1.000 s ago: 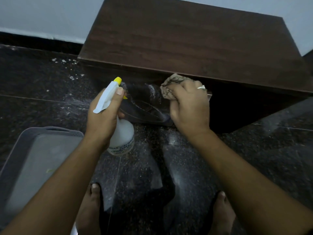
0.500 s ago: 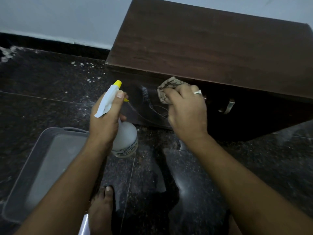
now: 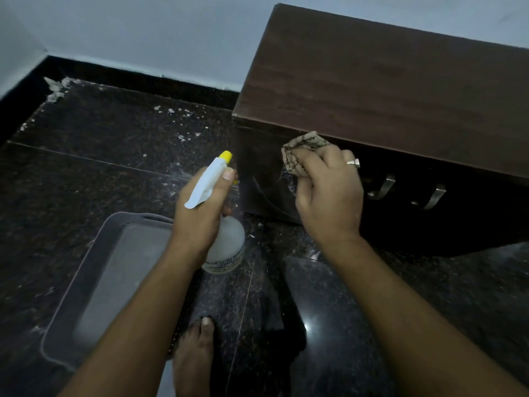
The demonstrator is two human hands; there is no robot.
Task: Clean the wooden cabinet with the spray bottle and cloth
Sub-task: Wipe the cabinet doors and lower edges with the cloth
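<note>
**Hands**
- L hand [image 3: 200,213]: fingers curled round the neck of the spray bottle [image 3: 227,245], thumb laid up along the white trigger head. Yellow nozzle [image 3: 225,156] points far, toward the cabinet's left front corner. Bottle body hangs below the fist, above the floor [image 3: 114,173].
- R hand [image 3: 329,193]: fingers bunched round a patterned cloth [image 3: 300,150], pressing it vs. the cabinet front just under the top edge, near the left corner. Ring [image 3: 353,162] on one finger.

**Task item**
- Wooden cabinet [image 3: 386,90]: dark brown, on the floor at far right, back to the wall [image 3: 143,30]. Wet streaks on front panel below the cloth. Two metal handles [image 3: 383,187] right of R hand.

**Other**
- Grey plastic basket [image 3: 94,270]: on floor, near left, beside L forearm.
- White debris [image 3: 171,110]: scattered far left.
- Bare foot [image 3: 194,359]: near ctr.
</note>
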